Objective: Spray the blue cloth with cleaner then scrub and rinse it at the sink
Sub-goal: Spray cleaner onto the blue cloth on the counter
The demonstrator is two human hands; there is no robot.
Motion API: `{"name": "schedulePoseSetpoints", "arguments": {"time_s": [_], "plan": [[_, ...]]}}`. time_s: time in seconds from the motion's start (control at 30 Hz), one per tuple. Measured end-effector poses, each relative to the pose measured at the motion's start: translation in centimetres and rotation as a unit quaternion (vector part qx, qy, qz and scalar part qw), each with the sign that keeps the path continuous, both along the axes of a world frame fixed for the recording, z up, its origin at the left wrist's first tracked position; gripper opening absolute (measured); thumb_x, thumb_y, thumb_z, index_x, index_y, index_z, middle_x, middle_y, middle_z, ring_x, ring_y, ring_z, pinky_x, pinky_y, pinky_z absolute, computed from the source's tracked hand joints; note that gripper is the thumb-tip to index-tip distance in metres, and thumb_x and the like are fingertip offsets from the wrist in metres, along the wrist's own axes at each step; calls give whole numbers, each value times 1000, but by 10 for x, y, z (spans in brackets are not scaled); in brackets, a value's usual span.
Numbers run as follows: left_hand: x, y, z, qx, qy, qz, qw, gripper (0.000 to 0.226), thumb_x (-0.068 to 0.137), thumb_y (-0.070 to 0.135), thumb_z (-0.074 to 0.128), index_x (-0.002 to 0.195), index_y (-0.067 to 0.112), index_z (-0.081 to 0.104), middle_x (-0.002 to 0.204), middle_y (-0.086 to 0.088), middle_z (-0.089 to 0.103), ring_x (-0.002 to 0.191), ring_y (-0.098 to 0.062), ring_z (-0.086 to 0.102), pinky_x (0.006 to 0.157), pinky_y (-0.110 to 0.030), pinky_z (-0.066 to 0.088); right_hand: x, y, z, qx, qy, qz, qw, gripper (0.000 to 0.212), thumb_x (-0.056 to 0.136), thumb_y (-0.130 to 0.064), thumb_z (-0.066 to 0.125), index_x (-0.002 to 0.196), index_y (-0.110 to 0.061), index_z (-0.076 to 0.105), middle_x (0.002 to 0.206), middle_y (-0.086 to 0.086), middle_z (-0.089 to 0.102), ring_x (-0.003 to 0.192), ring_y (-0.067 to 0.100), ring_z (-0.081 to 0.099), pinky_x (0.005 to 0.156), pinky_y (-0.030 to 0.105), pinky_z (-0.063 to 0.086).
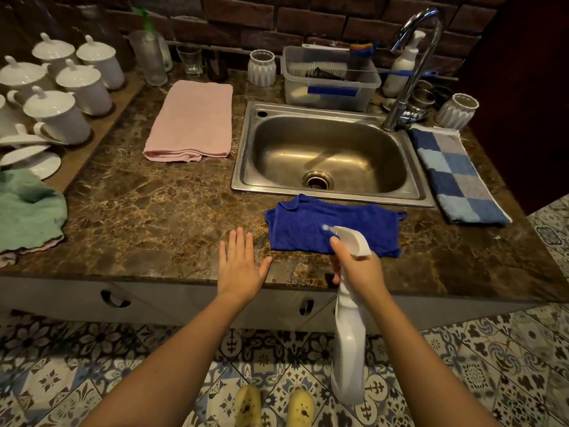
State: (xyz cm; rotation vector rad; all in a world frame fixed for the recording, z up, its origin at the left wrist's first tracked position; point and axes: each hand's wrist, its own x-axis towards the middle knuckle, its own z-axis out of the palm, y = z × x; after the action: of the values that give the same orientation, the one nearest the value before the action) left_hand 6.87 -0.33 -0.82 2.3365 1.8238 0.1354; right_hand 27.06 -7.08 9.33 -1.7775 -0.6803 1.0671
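Observation:
A dark blue cloth (311,224) lies folded on the marble counter just in front of the steel sink (246,155). My right hand (358,271) is closed around the neck of a white spray bottle (349,343), whose nozzle points at the cloth from its near edge; my index finger rests on the trigger. My left hand (240,263) lies flat on the counter with fingers spread, just left of the cloth and not touching it. The curved chrome tap (412,66) stands at the sink's back right; no water runs.
A pink towel (191,118) lies left of the sink, a blue checked towel (458,177) on its right. A clear tub (331,84) with brushes stands behind the sink. White lidded cups (61,97) and a green cloth (27,211) fill the left side.

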Motion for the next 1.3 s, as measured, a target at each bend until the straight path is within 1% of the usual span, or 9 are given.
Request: {"name": "schedulePoseSetpoints", "arguments": {"time_s": [0.07, 0.27, 0.37, 0.5, 0.7, 0.87, 1.0, 1.1, 1.3], "plan": [[0, 0, 0, -1, 4, 0, 1000, 75, 92, 58, 16, 147, 8, 6, 157, -14, 1, 145, -25, -5, 116, -44, -3, 0, 0, 0, 7, 0, -2, 1000, 36, 78, -42, 67, 86, -7, 64, 66, 9, 60, 44, 12, 54, 44, 24, 45], [0, 1, -1, -4, 3, 2, 1000, 76, 90, 59, 14, 147, 8, 5, 157, -13, -1, 145, -25, -7, 116, -43, -5, 5, 2, 2, 4, 12, -5, 1000, 45, 76, -47, 68, 102, -10, 63, 83, 10, 65, 51, 12, 57, 43, 21, 46], [0, 1, -1, -2, 5, 2, 1000, 76, 90, 59, 14, 147, 8, 5, 157, -13, -1, 145, -25, -6, 116, -43, -5, 7, 0, 2, 23, 6, -13, 1000, 42, 77, -43, 68, 104, -11, 62, 80, 9, 63, 50, 8, 57, 43, 20, 47], [0, 1, -2, 0, 7, 2, 1000, 76, 91, 59, 15, 147, 8, 6, 157, -13, 1, 145, -25, -5, 116, -44, -4, 20, -6, -1, 26, -13, -35, 999, 41, 78, -45, 67, 94, -8, 63, 73, 10, 63, 44, 10, 56, 43, 24, 47], [0, 1, -2, 2, 23, 2, 1000, 76, 91, 59, 13, 147, 9, 5, 157, -13, 0, 145, -25, -5, 116, -43, -5, 33, -16, -7, 31, -29, -81, 996, 35, 72, -47, 70, 77, -13, 65, 56, -1, 62, 48, 13, 60, 49, 29, 50], [1, 1, -1, 2, 21, 1, 1000, 75, 91, 58, 15, 147, 8, 6, 157, -14, 1, 145, -25, -4, 116, -43, -4, 40, -22, -5, 31, -43, -83, 995, 29, 75, -47, 68, 85, -20, 64, 73, 6, 68, 57, 12, 65, 52, 31, 54], [1, 1, 0, 2, 13, 1, 1000, 75, 92, 57, 18, 147, 7, 7, 157, -14, 2, 145, -25, -4, 116, -44, -3, 47, -28, -3, 35, -66, -80, 994, 20, 79, -43, 66, 78, -24, 61, 72, 7, 66, 58, 14, 63, 52, 31, 54], [1, 0, 1, 5, 7, 0, 1000, 74, 92, 56, 21, 147, 7, 9, 157, -14, 3, 145, -25, -3, 117, -44, -2, 51, -32, -5, 20, -63, -88, 994, 23, 78, -44, 66, 80, -21, 62, 70, 7, 67, 54, 11, 63, 50, 29, 54], [1, 0, 1, 5, 9, 2, 1000, 74, 92, 56, 21, 147, 7, 9, 157, -14, 4, 145, -25, -3, 116, -43, -3, 51, -38, -14, 17, -49, -95, 994, 33, 76, -43, 69, 61, -14, 63, 45, 0, 59, 42, 14, 56, 53, 33, 49]]}}
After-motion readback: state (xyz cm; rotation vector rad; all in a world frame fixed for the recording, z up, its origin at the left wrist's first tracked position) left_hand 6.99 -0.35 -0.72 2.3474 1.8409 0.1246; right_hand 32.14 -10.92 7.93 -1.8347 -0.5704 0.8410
